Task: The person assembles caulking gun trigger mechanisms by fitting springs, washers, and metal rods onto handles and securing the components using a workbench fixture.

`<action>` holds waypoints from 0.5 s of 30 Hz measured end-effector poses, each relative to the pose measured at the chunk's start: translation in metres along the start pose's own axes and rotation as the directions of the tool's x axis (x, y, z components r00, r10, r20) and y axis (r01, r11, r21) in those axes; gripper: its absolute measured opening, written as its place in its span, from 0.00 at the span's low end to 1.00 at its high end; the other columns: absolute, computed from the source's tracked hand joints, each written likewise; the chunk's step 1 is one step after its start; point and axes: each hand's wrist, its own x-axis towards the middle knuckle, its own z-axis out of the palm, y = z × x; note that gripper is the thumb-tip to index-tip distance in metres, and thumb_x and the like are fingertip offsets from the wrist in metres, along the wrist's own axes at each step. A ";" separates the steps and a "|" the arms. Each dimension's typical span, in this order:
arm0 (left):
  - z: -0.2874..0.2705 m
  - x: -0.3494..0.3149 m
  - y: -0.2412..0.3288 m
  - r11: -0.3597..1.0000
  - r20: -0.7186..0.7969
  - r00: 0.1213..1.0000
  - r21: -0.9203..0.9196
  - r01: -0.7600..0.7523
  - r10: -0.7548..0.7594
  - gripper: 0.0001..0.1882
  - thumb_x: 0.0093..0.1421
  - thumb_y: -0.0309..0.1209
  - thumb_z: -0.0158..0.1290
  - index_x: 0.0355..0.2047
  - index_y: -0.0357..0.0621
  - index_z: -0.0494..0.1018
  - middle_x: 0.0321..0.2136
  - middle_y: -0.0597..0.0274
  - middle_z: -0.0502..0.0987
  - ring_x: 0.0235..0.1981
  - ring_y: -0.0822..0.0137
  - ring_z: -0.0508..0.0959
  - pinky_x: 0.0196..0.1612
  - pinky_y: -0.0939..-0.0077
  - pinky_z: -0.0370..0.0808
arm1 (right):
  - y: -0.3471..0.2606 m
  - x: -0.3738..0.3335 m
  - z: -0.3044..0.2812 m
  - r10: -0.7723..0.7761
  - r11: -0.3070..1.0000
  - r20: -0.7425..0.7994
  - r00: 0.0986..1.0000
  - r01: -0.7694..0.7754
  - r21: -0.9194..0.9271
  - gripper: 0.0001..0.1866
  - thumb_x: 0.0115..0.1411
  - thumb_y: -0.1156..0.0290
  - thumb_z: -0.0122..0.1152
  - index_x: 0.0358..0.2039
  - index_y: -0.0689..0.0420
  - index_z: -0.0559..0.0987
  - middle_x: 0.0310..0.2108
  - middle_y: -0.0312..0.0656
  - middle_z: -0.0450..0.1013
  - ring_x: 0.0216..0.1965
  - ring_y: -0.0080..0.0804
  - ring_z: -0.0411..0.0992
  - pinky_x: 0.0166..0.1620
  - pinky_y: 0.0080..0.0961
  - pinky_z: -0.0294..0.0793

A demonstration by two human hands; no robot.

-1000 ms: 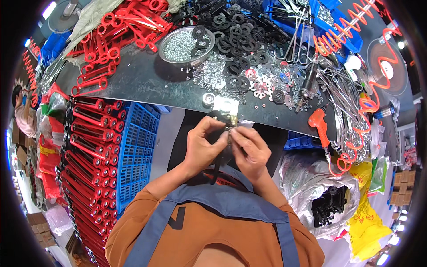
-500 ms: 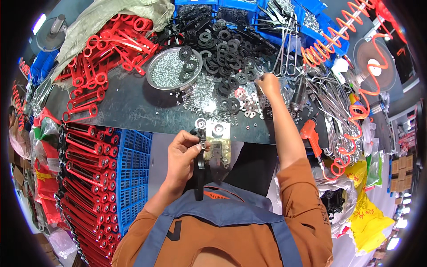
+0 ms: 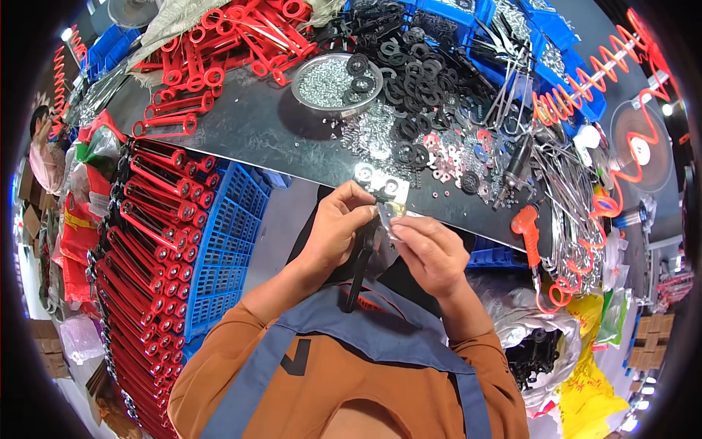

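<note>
In front of my chest, my left hand [image 3: 336,227] is closed around the upper end of a long black bar-shaped part [image 3: 358,274], whose shaft hangs down toward my apron. My right hand [image 3: 431,256] meets it from the other side, thumb and fingers pinched at the bar's head; what they hold is too small and covered to name. Just beyond both hands, a shiny metal fixture [image 3: 395,189] with round seats sits at the table edge. Loose pale washers [image 3: 442,157], small springs [image 3: 373,132] and a heap of black rings [image 3: 420,73] lie farther back.
A metal bowl [image 3: 338,112] of small silvery pieces stands on the dark table [image 3: 252,132]. Red ring-ended parts [image 3: 194,69] pile up at far left; more fill a blue crate [image 3: 219,252] below. An orange-red air tool [image 3: 526,230] and coiled hose [image 3: 563,106] are at right.
My right hand has come back from the small parts on the table to the black bar's head. The bar now leans slightly, and the whole view has shifted.
</note>
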 end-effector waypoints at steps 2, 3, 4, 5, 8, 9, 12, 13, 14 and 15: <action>0.002 -0.001 -0.007 0.994 0.007 0.996 0.069 -0.089 0.089 0.04 0.56 0.19 0.50 0.32 0.37 0.67 0.26 0.60 0.74 0.27 0.74 0.75 0.24 0.79 0.74 | -0.001 -0.001 -0.002 -0.096 0.994 0.017 0.995 0.097 -0.056 0.14 0.45 0.85 0.67 0.34 0.69 0.77 0.32 0.50 0.76 0.31 0.41 0.78 0.32 0.28 0.79; 0.004 -0.005 -0.005 0.993 0.012 0.996 0.071 -0.092 0.092 0.04 0.56 0.19 0.50 0.32 0.37 0.67 0.26 0.60 0.74 0.27 0.74 0.75 0.24 0.79 0.74 | -0.003 0.000 -0.003 -0.090 0.994 0.044 0.995 0.092 -0.055 0.13 0.45 0.85 0.66 0.34 0.69 0.76 0.32 0.50 0.76 0.31 0.41 0.78 0.33 0.29 0.79; 0.006 -0.010 -0.001 0.997 0.009 0.999 0.075 -0.032 0.032 0.04 0.55 0.18 0.50 0.32 0.37 0.67 0.27 0.61 0.74 0.27 0.75 0.74 0.27 0.81 0.73 | -0.005 0.000 -0.004 -0.083 0.995 0.073 0.994 0.087 -0.053 0.13 0.45 0.85 0.65 0.34 0.69 0.76 0.32 0.50 0.76 0.31 0.41 0.77 0.33 0.29 0.79; 0.008 -0.015 0.001 0.997 0.005 1.000 0.078 0.029 -0.029 0.04 0.55 0.18 0.50 0.32 0.37 0.68 0.28 0.61 0.74 0.27 0.77 0.73 0.29 0.83 0.71 | -0.008 0.001 -0.006 -0.086 0.994 0.072 0.994 0.090 -0.055 0.13 0.45 0.85 0.65 0.34 0.69 0.76 0.32 0.50 0.76 0.31 0.41 0.77 0.33 0.29 0.79; 0.004 -0.015 -0.012 0.997 -0.001 1.000 0.072 -0.001 0.001 0.05 0.55 0.18 0.49 0.32 0.37 0.68 0.29 0.61 0.74 0.28 0.78 0.73 0.32 0.86 0.70 | -0.014 -0.001 -0.008 -0.080 0.990 0.192 0.978 0.101 -0.102 0.13 0.44 0.83 0.62 0.34 0.70 0.76 0.32 0.51 0.75 0.31 0.42 0.76 0.34 0.30 0.79; 0.000 -0.013 -0.017 0.997 0.004 1.000 0.074 0.003 -0.004 0.05 0.55 0.18 0.49 0.32 0.37 0.68 0.29 0.61 0.74 0.28 0.78 0.73 0.32 0.86 0.70 | -0.018 -0.003 -0.006 -0.120 0.972 0.219 0.968 0.159 -0.170 0.14 0.43 0.81 0.61 0.33 0.70 0.76 0.33 0.52 0.74 0.32 0.42 0.76 0.35 0.31 0.79; -0.001 -0.008 -0.016 0.995 0.157 0.988 0.094 -0.016 0.001 0.10 0.55 0.19 0.52 0.38 0.37 0.68 0.36 0.57 0.75 0.35 0.75 0.75 0.38 0.83 0.73 | -0.013 -0.017 0.000 -0.173 0.902 0.220 0.960 0.244 -0.355 0.15 0.40 0.78 0.59 0.31 0.71 0.76 0.34 0.53 0.73 0.33 0.44 0.75 0.36 0.32 0.78; 0.005 -0.012 -0.013 0.998 0.232 0.972 0.048 -0.041 0.028 0.15 0.55 0.21 0.54 0.43 0.37 0.67 0.40 0.55 0.74 0.40 0.72 0.74 0.42 0.81 0.72 | -0.010 -0.020 -0.001 -0.184 0.899 0.164 0.969 0.233 -0.371 0.15 0.40 0.78 0.59 0.31 0.70 0.76 0.34 0.53 0.73 0.33 0.44 0.75 0.36 0.32 0.78; 0.009 -0.013 -0.012 0.998 0.306 0.950 -0.003 -0.061 0.059 0.21 0.55 0.23 0.56 0.48 0.37 0.65 0.44 0.53 0.73 0.45 0.70 0.74 0.46 0.80 0.72 | -0.006 -0.022 -0.001 -0.198 0.894 0.108 0.974 0.225 -0.388 0.14 0.40 0.77 0.59 0.30 0.70 0.76 0.34 0.53 0.73 0.33 0.44 0.75 0.37 0.32 0.78; 0.007 -0.011 -0.017 0.995 0.379 0.924 0.058 -0.086 0.058 0.32 0.52 0.26 0.61 0.54 0.36 0.60 0.49 0.51 0.71 0.51 0.66 0.71 0.52 0.76 0.70 | -0.004 -0.024 -0.004 -0.203 0.888 0.158 0.966 0.250 -0.386 0.15 0.39 0.77 0.58 0.30 0.70 0.77 0.35 0.53 0.73 0.34 0.45 0.75 0.37 0.33 0.78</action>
